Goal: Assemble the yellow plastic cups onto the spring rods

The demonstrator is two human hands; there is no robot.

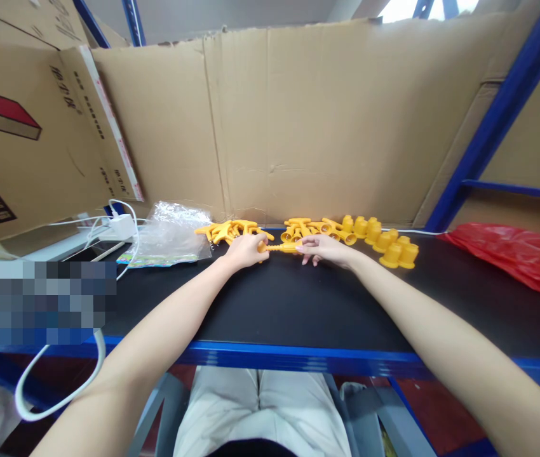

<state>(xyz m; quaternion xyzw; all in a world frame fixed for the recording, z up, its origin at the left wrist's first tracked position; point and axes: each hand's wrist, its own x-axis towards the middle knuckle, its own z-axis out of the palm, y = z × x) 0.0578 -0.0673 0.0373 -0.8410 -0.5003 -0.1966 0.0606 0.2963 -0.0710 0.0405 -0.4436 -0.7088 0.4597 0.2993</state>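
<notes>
My left hand [245, 249] and my right hand [324, 249] meet at the back of a black tabletop [298, 304]. Between them they grip a yellow plastic rod-shaped part [282, 248], one hand on each end, fingers closed round it. Behind my left hand lies a pile of yellow branched pieces [229, 231]. Behind my right hand lies another heap of yellow pieces [310, 228]. To the right stand several yellow cup-shaped caps [389, 246].
A cardboard wall [298, 127] backs the table. A clear plastic bag [169, 238] and a white charger with cables [120, 225] lie at left, a red plastic bag [513, 257] at right. Blue shelf uprights [499, 120] frame the right side. A blue edge [298, 358] rims the table front.
</notes>
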